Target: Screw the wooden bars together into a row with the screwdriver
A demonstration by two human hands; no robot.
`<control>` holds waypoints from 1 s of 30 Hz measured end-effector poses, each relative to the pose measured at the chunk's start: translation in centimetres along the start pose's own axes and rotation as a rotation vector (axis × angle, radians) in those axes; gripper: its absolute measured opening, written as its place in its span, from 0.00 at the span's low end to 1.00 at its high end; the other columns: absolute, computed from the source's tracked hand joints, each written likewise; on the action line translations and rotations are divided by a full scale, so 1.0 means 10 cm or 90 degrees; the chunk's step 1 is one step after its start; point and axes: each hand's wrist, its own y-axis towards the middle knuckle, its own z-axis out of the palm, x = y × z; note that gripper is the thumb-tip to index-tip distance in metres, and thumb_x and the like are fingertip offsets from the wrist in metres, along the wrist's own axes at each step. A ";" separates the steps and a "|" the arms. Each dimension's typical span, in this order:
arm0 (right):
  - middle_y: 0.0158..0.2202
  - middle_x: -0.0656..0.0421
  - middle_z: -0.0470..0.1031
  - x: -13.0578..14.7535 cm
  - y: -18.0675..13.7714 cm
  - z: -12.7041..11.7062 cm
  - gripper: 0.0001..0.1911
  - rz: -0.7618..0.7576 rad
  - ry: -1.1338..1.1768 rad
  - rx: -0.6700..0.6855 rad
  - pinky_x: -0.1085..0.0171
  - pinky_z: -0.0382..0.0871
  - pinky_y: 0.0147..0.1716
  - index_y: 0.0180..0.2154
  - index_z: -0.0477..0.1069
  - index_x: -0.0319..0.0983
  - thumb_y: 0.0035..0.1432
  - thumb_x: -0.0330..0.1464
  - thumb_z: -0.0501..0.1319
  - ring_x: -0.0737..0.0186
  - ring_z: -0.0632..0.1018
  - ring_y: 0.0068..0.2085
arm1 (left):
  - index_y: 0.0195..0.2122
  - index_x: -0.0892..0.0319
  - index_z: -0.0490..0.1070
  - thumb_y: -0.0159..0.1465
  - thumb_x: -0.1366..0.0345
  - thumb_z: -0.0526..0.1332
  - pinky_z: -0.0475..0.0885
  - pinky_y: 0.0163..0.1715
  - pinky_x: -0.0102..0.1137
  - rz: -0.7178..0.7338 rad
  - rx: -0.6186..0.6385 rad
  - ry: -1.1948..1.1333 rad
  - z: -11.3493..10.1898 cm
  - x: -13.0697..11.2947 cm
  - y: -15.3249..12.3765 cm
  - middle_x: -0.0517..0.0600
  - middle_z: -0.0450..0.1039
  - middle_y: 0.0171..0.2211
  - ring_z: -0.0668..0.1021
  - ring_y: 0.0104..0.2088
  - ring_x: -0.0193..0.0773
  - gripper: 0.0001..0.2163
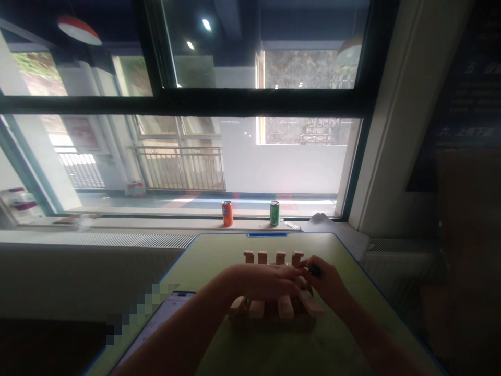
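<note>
A wooden slatted rack (281, 305) with several upright posts sits on the green table (219, 250) in front of me. My left hand (270, 281) lies across the top of the rack, fingers drawn together toward its right end. My right hand (326, 279) meets it there, pinching a small dark object (314, 270) above the rack's right posts. What that object is I cannot make out. The fingertips of both hands nearly touch.
An orange can (227, 213) and a green can (274, 212) stand on the window sill beyond the table. A white sheet or tablet (164, 318) lies at the table's left edge. A radiator grille (117, 240) runs along the sill at left.
</note>
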 end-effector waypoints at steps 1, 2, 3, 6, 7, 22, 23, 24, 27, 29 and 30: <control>0.27 0.60 0.74 0.01 0.00 0.01 0.08 0.004 0.001 0.007 0.66 0.62 0.27 0.29 0.68 0.39 0.51 0.38 0.59 0.63 0.71 0.28 | 0.53 0.53 0.61 0.59 0.54 0.51 0.63 0.43 0.36 -0.021 0.002 0.049 0.02 0.00 -0.03 0.52 0.65 0.49 0.70 0.45 0.43 0.21; 0.27 0.61 0.74 0.03 0.00 0.01 0.08 0.010 0.000 0.010 0.66 0.62 0.27 0.28 0.68 0.39 0.51 0.37 0.59 0.63 0.71 0.28 | 0.53 0.51 0.61 0.58 0.50 0.51 0.61 0.45 0.39 -0.037 -0.012 0.096 0.04 0.01 -0.05 0.53 0.64 0.51 0.69 0.47 0.46 0.24; 0.27 0.61 0.74 0.03 -0.01 0.02 0.08 0.016 -0.003 0.013 0.66 0.62 0.26 0.28 0.68 0.39 0.50 0.37 0.59 0.63 0.72 0.28 | 0.53 0.50 0.61 0.57 0.46 0.51 0.60 0.46 0.42 -0.046 -0.026 0.132 0.06 0.02 -0.07 0.54 0.63 0.52 0.68 0.49 0.49 0.25; 0.26 0.62 0.74 0.03 -0.01 0.02 0.07 0.016 -0.015 0.029 0.67 0.62 0.26 0.28 0.68 0.39 0.48 0.36 0.61 0.64 0.71 0.27 | 0.49 0.51 0.65 0.57 0.45 0.50 0.60 0.46 0.39 -0.037 -0.056 0.150 0.12 0.05 -0.11 0.54 0.65 0.51 0.69 0.49 0.49 0.24; 0.26 0.62 0.74 0.03 -0.01 0.02 0.07 0.011 -0.019 0.034 0.67 0.61 0.26 0.29 0.68 0.39 0.48 0.36 0.61 0.64 0.71 0.27 | 0.48 0.52 0.67 0.57 0.46 0.50 0.61 0.45 0.38 -0.032 -0.059 0.146 0.14 0.05 -0.11 0.54 0.67 0.49 0.70 0.48 0.47 0.23; 0.25 0.62 0.69 0.02 0.04 0.02 0.04 -0.045 -0.099 0.038 0.67 0.59 0.25 0.25 0.67 0.39 0.47 0.31 0.61 0.65 0.69 0.27 | 0.38 0.56 0.72 0.56 0.40 0.42 0.63 0.39 0.35 -0.003 -0.078 0.226 0.18 0.08 -0.04 0.56 0.71 0.42 0.73 0.40 0.46 0.29; 0.24 0.62 0.70 0.01 0.05 0.01 0.04 -0.039 -0.094 0.039 0.67 0.59 0.25 0.25 0.67 0.39 0.47 0.32 0.61 0.65 0.69 0.27 | 0.38 0.56 0.72 0.56 0.40 0.42 0.63 0.39 0.35 -0.002 -0.077 0.226 0.18 0.08 -0.04 0.56 0.71 0.42 0.73 0.40 0.46 0.29; 0.24 0.62 0.70 0.00 0.05 0.01 0.05 -0.031 -0.087 0.040 0.67 0.59 0.25 0.25 0.67 0.39 0.47 0.34 0.62 0.65 0.70 0.27 | 0.38 0.56 0.72 0.56 0.40 0.42 0.63 0.39 0.35 -0.002 -0.077 0.224 0.18 0.08 -0.04 0.56 0.71 0.41 0.73 0.40 0.46 0.29; 0.25 0.62 0.72 -0.02 0.05 0.00 0.07 -0.005 -0.070 0.051 0.67 0.60 0.25 0.27 0.69 0.40 0.48 0.37 0.61 0.64 0.70 0.27 | 0.40 0.56 0.72 0.56 0.40 0.44 0.62 0.40 0.36 -0.005 -0.082 0.212 0.18 0.07 -0.04 0.56 0.70 0.43 0.73 0.41 0.47 0.28; 0.25 0.62 0.72 -0.04 0.04 -0.01 0.08 0.016 -0.068 0.055 0.67 0.60 0.25 0.28 0.69 0.40 0.48 0.38 0.61 0.64 0.70 0.26 | 0.42 0.55 0.71 0.56 0.41 0.45 0.61 0.42 0.36 -0.001 -0.085 0.198 0.18 0.07 -0.04 0.55 0.69 0.46 0.72 0.42 0.47 0.27; 0.24 0.62 0.72 -0.05 0.04 -0.02 0.09 0.025 -0.068 0.053 0.67 0.60 0.25 0.28 0.69 0.40 0.48 0.38 0.61 0.64 0.70 0.26 | 0.43 0.55 0.70 0.57 0.42 0.46 0.61 0.43 0.36 0.004 -0.086 0.188 0.19 0.07 -0.03 0.55 0.68 0.47 0.72 0.43 0.48 0.27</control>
